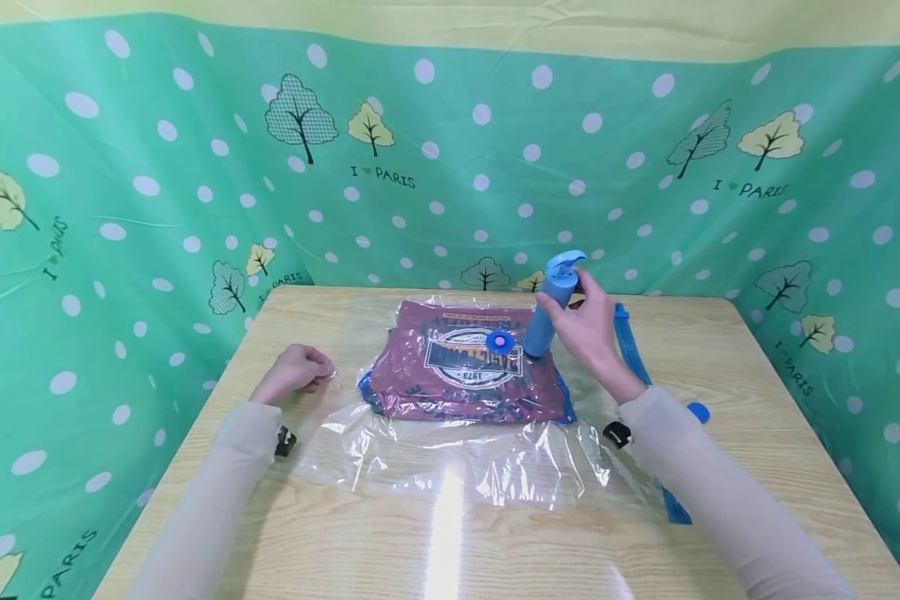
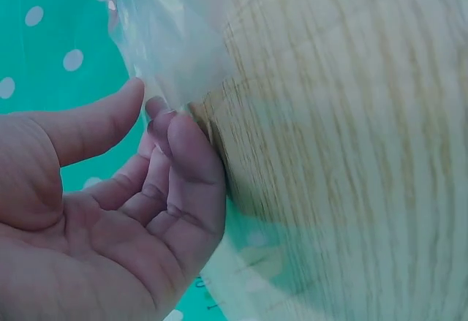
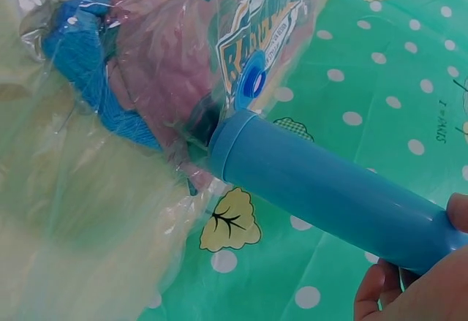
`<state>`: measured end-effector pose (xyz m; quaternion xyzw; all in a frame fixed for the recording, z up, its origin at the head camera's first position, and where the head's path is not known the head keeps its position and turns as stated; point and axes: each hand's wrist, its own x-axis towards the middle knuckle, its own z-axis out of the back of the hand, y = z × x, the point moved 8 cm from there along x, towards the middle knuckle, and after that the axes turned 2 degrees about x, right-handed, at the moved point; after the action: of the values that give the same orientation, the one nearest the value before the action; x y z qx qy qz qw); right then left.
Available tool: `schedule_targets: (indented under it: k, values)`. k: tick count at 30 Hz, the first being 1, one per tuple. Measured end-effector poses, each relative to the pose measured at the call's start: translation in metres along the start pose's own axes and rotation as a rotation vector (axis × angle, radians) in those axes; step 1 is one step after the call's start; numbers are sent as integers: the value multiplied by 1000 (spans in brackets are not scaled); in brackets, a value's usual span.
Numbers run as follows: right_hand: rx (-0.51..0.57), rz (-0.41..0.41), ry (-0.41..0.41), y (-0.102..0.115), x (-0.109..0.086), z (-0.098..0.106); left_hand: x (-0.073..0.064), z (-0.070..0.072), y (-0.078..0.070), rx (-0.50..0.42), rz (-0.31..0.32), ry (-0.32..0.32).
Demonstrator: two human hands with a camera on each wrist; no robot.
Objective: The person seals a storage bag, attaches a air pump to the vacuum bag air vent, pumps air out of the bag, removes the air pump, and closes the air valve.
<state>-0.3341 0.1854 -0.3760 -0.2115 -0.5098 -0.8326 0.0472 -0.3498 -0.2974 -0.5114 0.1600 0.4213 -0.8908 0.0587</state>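
A clear plastic vacuum storage bag [image 1: 450, 454] lies on the table with folded maroon clothing [image 1: 412, 358] inside, printed with a round logo and showing blue fabric at its lower corners. My left hand [image 1: 300, 369] pinches the bag's left edge between thumb and fingertips; the film [image 2: 175, 50] runs up from them in the left wrist view. My right hand [image 1: 588, 329] grips a blue hand pump [image 1: 542, 329] near its top handle. The pump stands slightly tilted, its lower end over the clothing's right part. Beside that end sits the bag's round blue valve [image 1: 499, 342].
A blue zip strip [image 1: 630, 346] runs along the bag's right side, partly behind the right forearm. A round blue cap [image 1: 697, 412] lies on the wooden table [image 1: 750, 375] beside that forearm. Green dotted curtain [image 1: 480, 208] surrounds the table's back and sides.
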Motion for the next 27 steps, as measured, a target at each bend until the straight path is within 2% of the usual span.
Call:
schedule_targets:
  k: [7, 14, 20, 27]
  values:
    - [-5, 10, -20, -2, -1, 6, -1, -2, 1, -83, -9, 52]
    - [-15, 23, -43, -3, -2, 12, 5, -3, 7, -137, 11, 100]
    - [-7, -10, -41, -6, -3, 16, 6, -3, 10, -144, 21, 113]
    - [5, -9, -47, -9, -4, 21, 9, -3, 13, -129, 41, 113]
